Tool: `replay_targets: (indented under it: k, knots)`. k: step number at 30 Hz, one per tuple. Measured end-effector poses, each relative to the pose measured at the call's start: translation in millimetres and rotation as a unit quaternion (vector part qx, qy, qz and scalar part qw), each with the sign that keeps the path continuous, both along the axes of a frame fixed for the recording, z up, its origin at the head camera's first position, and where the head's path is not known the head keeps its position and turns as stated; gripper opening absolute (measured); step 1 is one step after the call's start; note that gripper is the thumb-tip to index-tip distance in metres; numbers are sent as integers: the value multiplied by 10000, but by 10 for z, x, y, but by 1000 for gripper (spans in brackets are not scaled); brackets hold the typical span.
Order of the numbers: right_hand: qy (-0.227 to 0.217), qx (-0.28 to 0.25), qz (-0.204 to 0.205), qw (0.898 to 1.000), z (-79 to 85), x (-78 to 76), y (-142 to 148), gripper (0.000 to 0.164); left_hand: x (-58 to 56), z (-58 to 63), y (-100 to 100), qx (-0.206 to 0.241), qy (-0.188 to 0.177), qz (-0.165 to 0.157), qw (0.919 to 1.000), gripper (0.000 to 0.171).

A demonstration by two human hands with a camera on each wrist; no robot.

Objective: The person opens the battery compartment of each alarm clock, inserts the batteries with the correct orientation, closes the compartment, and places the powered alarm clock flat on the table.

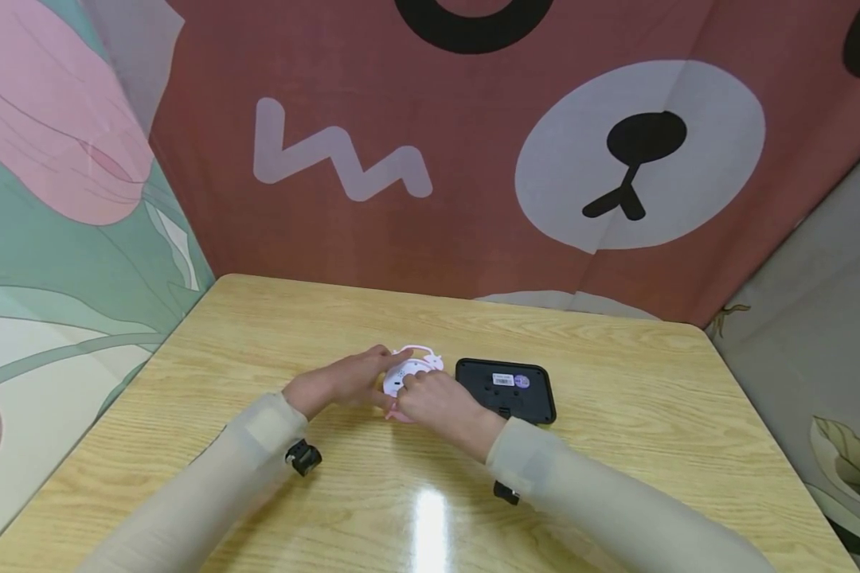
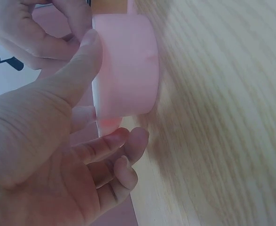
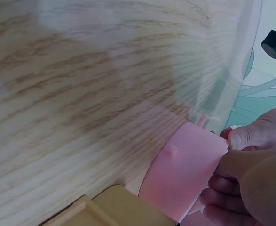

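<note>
A small pink alarm clock [image 1: 399, 376] lies on the table with its white back up. Its handle and a bell show at the far end, and its pink side wall [image 2: 126, 68] is plain in the left wrist view. My left hand [image 1: 351, 380] holds the clock at its edge between thumb and fingers. Over the back of the clock is my right hand [image 1: 440, 402], fingers curled and tips pinching at the back; the exact part under them is hidden. In the right wrist view, the clock [image 3: 182, 172] shows a small bump on its side.
Just right of the clock, a black rectangular device [image 1: 537, 398] lies with its stickered underside up. A tan-yellow object [image 3: 123, 207] fills the bottom of the right wrist view. Wooden tabletop [image 1: 315, 318] surrounds them; printed cloth [image 1: 344, 239] hangs behind.
</note>
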State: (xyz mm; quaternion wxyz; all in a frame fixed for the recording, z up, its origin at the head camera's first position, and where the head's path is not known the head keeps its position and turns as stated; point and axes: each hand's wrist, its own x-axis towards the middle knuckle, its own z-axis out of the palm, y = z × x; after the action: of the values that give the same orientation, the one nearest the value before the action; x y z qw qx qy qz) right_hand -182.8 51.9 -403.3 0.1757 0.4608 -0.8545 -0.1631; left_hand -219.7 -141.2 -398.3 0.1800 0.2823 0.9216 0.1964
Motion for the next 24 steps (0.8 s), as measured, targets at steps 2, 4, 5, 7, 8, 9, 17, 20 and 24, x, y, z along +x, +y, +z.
replay_targets:
  k: [2,4,5,7,8,9,17,20,24]
  knots:
    - [68,32,-2,10000,-1,7,0,37,3,1,0,16,-16,10,10000,87]
    - [100,53,-23,9999,-9,11,3,37,7,4,-1,48,-32,30,10000,87]
    - [94,51,-46,9999,-13,13,4,37,9,3,-3,59,-30,38,10000,87]
    - [73,43,-82,9999,-22,13,9,37,9,-6,-6,133,-40,53,9999,88]
    - [56,30,-102,9999,-26,12,12,37,10,-13,-10,170,-46,60,9998,89]
    - [41,15,-104,9999,-32,11,16,37,9,-24,-13,219,-59,67,9997,89]
    - [53,0,-89,9999,-29,3,42,37,9,-160,-42,619,-219,283,9974,90]
    - [64,67,-59,9999,-20,10,39,38,7,-183,-45,668,-160,282,9972,90]
    - [149,140,-21,9998,-19,20,28,38,13,-185,-42,647,-141,285,9974,91]
